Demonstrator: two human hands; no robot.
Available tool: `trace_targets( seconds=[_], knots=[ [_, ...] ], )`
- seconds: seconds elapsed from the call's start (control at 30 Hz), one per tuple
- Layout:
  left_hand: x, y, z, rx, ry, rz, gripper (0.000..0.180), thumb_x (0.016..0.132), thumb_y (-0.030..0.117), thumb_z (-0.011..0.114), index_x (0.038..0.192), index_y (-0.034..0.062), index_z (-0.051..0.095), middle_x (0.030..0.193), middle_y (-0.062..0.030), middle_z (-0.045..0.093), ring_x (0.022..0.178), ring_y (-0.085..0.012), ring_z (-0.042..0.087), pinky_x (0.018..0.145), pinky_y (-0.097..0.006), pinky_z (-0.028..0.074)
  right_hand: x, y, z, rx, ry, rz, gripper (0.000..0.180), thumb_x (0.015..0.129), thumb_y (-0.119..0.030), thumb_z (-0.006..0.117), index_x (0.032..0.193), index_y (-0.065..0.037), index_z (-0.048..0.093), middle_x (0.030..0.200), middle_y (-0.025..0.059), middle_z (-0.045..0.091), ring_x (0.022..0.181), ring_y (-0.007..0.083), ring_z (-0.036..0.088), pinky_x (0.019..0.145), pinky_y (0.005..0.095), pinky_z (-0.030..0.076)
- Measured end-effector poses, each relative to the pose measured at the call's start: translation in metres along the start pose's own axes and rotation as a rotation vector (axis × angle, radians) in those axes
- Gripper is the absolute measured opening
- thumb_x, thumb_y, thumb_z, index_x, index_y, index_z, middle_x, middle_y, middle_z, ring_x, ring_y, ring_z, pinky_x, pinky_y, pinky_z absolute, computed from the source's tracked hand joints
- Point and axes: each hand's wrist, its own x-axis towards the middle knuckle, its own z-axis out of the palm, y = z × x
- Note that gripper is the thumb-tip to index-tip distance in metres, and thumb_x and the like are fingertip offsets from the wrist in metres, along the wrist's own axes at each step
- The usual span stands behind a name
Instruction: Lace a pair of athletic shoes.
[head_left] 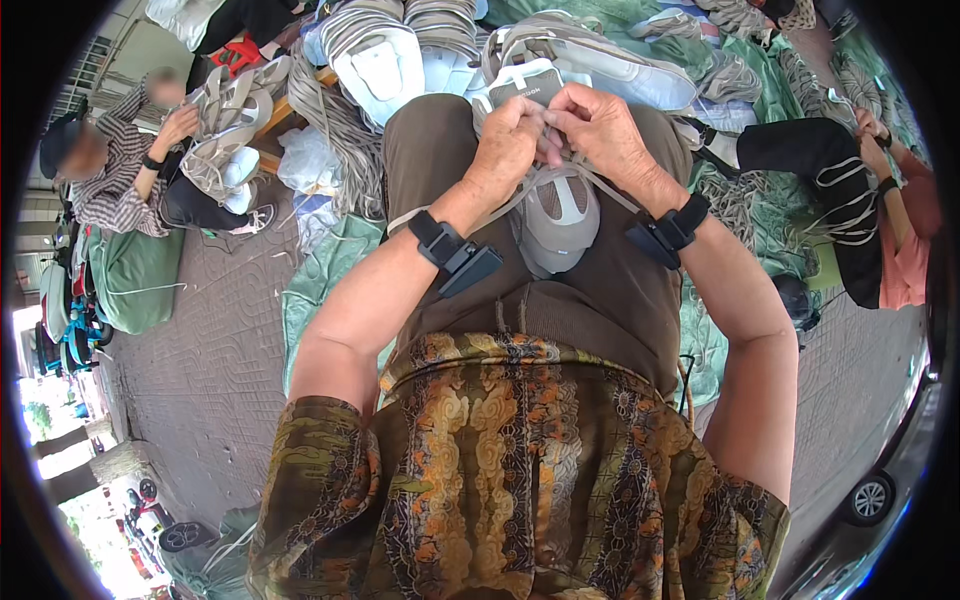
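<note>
A grey shoe upper (pixel 545 232) with a pale mesh panel rests on my lap between my thighs, its rounded toe toward me. My left hand (pixel 508 142) is closed over the upper's opening, fingers bent together. My right hand (pixel 598 128) meets it there, thumb and forefinger pinched. A pale shoelace (pixel 612 192) runs out from between the hands, one length slanting to each side. The fingertips cover most of the lace's middle. Just beyond the hands stands the grey tongue (pixel 538 88) with printing on it.
Stacked shoe uppers (pixel 372 60) stand beyond my left knee, and a larger pile (pixel 600 65) lies straight ahead. Green sheeting (pixel 330 270) covers part of the paving. On the left a person (pixel 125 165) handles uppers; on the right another person's hands (pixel 872 135) hold laces.
</note>
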Motion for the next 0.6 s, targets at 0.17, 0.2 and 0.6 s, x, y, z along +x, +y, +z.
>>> trace_targets(
  seconds=[0.17,0.2,0.6],
  knots=[
    [-0.004,0.003,-0.008,0.042,-0.124,0.021,0.011,0.095,0.001,0.051,0.102,-0.0058,0.056,0.080,-0.0114,0.064,0.066,-0.0173,0.064,0.060,-0.031,0.055,0.005,0.010,-0.002,0.024,-0.006,0.008,0.011,0.092,-0.008,0.064,0.083,-0.003,0.060,0.069,-0.0043,0.056,0.061,0.0028,0.050,0.052,0.0212,0.041],
    [-0.004,0.004,-0.010,0.036,-0.135,-0.002,0.011,0.093,0.000,0.053,0.102,-0.0063,0.058,0.080,-0.0112,0.064,0.065,-0.0169,0.064,0.058,-0.030,0.055,0.006,0.009,0.000,0.024,-0.018,0.000,0.011,0.092,-0.008,0.064,0.083,-0.004,0.060,0.069,-0.0043,0.056,0.061,0.0030,0.050,0.052,0.0209,0.041],
    [-0.035,0.089,-0.011,0.298,-0.300,0.148,0.013,0.097,0.008,0.054,0.092,-0.0012,0.060,0.070,-0.0068,0.062,0.050,-0.0097,0.057,0.053,-0.025,0.053,0.015,0.014,-0.026,0.360,-0.138,0.070,0.020,0.098,-0.023,0.058,0.108,-0.006,0.062,0.077,-0.0004,0.060,0.063,0.0089,0.055,0.061,0.0244,0.048]
  ],
)
